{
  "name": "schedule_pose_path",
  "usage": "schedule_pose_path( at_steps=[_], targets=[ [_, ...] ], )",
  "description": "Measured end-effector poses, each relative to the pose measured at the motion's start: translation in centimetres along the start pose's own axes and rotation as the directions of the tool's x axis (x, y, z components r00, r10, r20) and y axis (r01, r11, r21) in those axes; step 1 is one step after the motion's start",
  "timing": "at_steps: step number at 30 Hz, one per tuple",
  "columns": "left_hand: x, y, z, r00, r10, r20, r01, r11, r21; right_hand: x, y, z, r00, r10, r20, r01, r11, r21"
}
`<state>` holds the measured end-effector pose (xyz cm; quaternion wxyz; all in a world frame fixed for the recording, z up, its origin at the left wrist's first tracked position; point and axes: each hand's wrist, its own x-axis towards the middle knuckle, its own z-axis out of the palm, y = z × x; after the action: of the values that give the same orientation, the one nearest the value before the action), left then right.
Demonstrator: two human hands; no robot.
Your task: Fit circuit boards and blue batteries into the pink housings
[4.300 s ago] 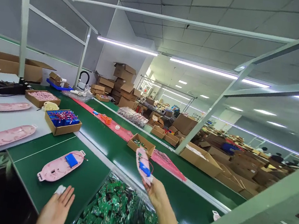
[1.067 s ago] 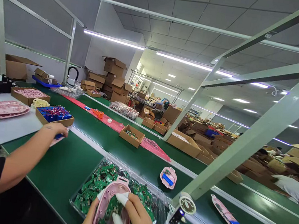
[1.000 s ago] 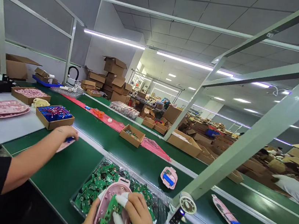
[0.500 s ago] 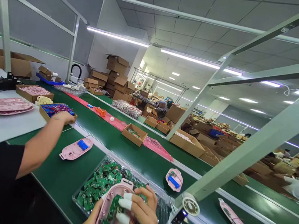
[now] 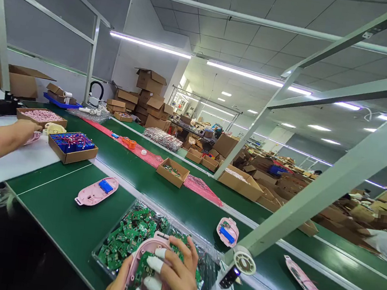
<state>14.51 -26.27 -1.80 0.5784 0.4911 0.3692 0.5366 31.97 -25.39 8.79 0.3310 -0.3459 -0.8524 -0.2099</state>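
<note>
At the bottom of the head view, my left hand (image 5: pixel 116 286) is closed around the edge of a pink plastic shell (image 5: pixel 135 262), tilted up towards me. Inside the shell lies a green circuit board (image 5: pixel 142 268), and part of a blue block shows at the bottom edge. My right hand (image 5: pixel 182 278), with white finger cots, presses its fingertips on the board from the right. Its palm hides the shell's right side. Just beyond my hands, a clear tray (image 5: pixel 99 262) holds many loose green circuit boards (image 5: pixel 126 236).
A co-worker's arm (image 5: pixel 11 136) reaches over pink shells at left. Nearby stands a carton of blue batteries (image 5: pixel 73 143). Pink shells with blue blocks lie left (image 5: pixel 96 191) and right (image 5: pixel 227 231) on the green bench. A small white fan (image 5: pixel 233 270) and slanted metal post (image 5: pixel 318 181) stand right.
The co-worker's hand has moved left from the battery carton to the pink shells on the white surface. My hands stay on the shell and board, with the right fingers shifted slightly left.
</note>
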Motion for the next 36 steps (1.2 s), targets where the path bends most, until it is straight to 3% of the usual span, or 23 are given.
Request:
schedule_pose_path(
  at_steps=[6, 10, 14, 19, 25, 28, 30, 33, 36],
  targets=[
    [0.3, -0.1, 0.6, 0.988, 0.153, -0.002, -0.153, 0.987, -0.054, 1.5, -0.9, -1.0, 1.0, 0.008, -0.011, -0.008, 0.999, -0.04],
    [0.0, 1.0, 0.8, 0.998, 0.054, -0.019, -0.056, 0.992, -0.113, 1.7, -0.9, -1.1, 0.994, -0.023, -0.107, 0.015, 0.997, -0.08],
    [0.1, 3.0, 1.2, 1.0, -0.016, 0.021, 0.021, 0.962, -0.272, 1.3, -0.2, -1.5, 0.996, -0.01, 0.085, 0.007, 0.999, 0.037],
    [0.9, 5.3, 1.4, 0.997, -0.058, 0.053, 0.072, 0.947, -0.312, 1.2, -0.1, -0.8, 0.993, -0.045, -0.107, 0.048, 0.999, 0.02],
    [1.3, 6.2, 2.1, 0.998, -0.061, 0.01, 0.061, 0.937, -0.345, -0.5, -0.9, 0.0, 0.982, -0.139, -0.128, 0.127, 0.988, -0.092],
    [1.0, 5.7, 2.1, 0.996, -0.056, -0.064, 0.035, 0.956, -0.29, -2.7, -1.3, 1.0, 0.976, -0.007, -0.219, -0.032, 0.984, -0.176],
    [0.9, 5.2, 2.2, 0.993, -0.037, -0.11, 0.008, 0.968, -0.253, -4.1, -1.6, 2.0, 0.959, 0.17, -0.225, -0.214, 0.958, -0.19],
    [0.8, 4.7, 2.5, 0.987, 0.019, -0.16, -0.058, 0.97, -0.237, -5.3, -2.1, 3.7, 0.885, 0.438, -0.158, -0.462, 0.87, -0.175],
    [0.6, 4.7, 2.8, 0.981, 0.053, -0.187, -0.097, 0.967, -0.235, -5.9, -2.6, 5.0, 0.821, 0.565, -0.081, -0.571, 0.814, -0.109]
  ],
)
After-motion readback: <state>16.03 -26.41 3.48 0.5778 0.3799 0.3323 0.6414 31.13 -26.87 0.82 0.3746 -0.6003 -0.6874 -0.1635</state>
